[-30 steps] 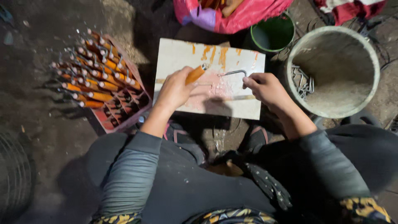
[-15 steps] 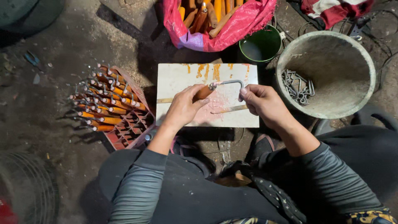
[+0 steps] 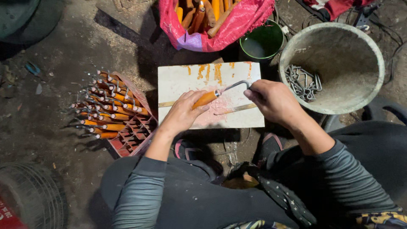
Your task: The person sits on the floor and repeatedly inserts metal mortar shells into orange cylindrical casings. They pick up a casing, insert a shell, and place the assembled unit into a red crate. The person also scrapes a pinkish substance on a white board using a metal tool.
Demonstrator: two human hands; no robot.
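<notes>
Your left hand [image 3: 182, 115] grips the orange handle [image 3: 204, 99]; right hand [image 3: 273, 101] pinches its bent wire [image 3: 235, 85], which may slip and jab you

Two hands are holding an orange-handled hook tool over a white board on the ground.

The left hand [image 3: 183, 115] is gripping the orange handle [image 3: 205, 99] at the middle of the frame, while the right hand [image 3: 274, 101] is pinching the bent metal hook [image 3: 235, 85] at its far end. The white board [image 3: 178, 82], streaked with orange drips along its upper edge, is lying under both hands, with a thin stick [image 3: 235, 109] resting across it. At left, a red crate [image 3: 132, 131] is holding rows of finished tools. At upper right, a grey bucket [image 3: 364, 51] is holding loose metal hooks [image 3: 302, 82], beside a green tub [image 3: 263, 42] and a pink sack [image 3: 237, 21] of handles.
</notes>
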